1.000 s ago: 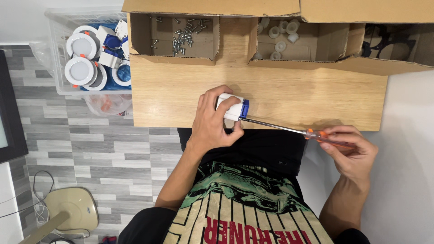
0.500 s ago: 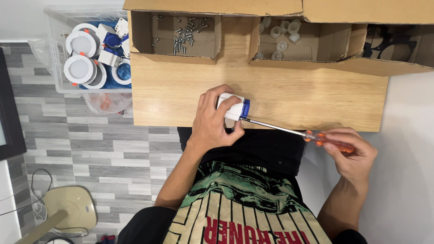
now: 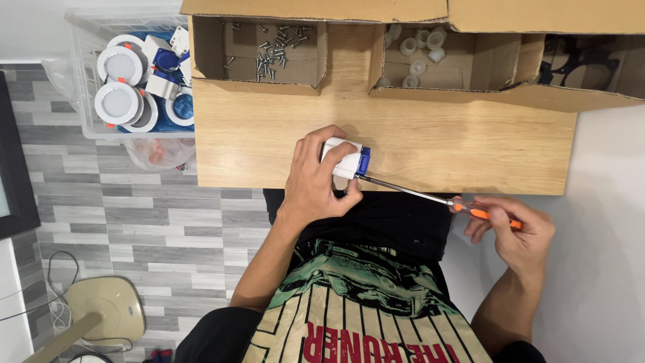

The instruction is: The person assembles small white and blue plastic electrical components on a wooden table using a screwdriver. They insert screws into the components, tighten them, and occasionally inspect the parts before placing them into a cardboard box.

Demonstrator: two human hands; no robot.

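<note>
The left hand (image 3: 316, 181) covers most of the small white box with a blue end (image 3: 349, 160), so its underside is hidden. It sits at the near edge of the wooden table (image 3: 437, 144), fingers clamped around it. The screwdriver (image 3: 437, 199) runs from the blue end out toward 4 o'clock, and its tip is too small to make out. The right hand (image 3: 514, 228) is closed around the orange handle. At 12 o'clock, a cardboard box of screws (image 3: 272, 50); its neighbour at 2 o'clock is cut off.
</note>
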